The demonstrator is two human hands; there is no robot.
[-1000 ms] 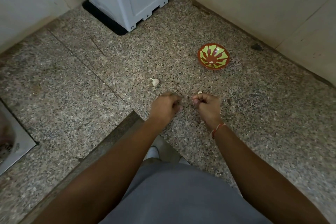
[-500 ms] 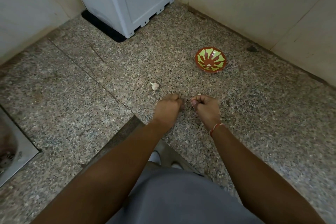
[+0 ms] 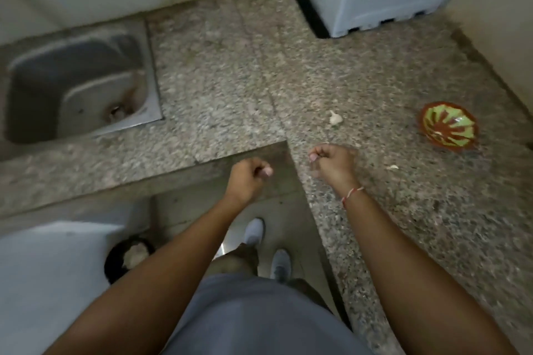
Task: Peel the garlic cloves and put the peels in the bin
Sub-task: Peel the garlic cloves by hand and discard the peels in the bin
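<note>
Both hands' fingers are curled tight; the blur hides whether the left hand [image 3: 248,177] or right hand [image 3: 331,163] holds anything. A garlic clove [image 3: 335,117] lies on the speckled surface [image 3: 230,89] beyond the right fingers, a peel scrap [image 3: 392,167] right of them, the painted bowl [image 3: 448,126] farther right. The sink [image 3: 78,81] sits far left, and the bin [image 3: 127,256] stands on the floor below the left fingers.

both hands [image 3: 291,167] curled above granite counter [image 3: 230,89] beside sink [image 3: 78,83].
</note>
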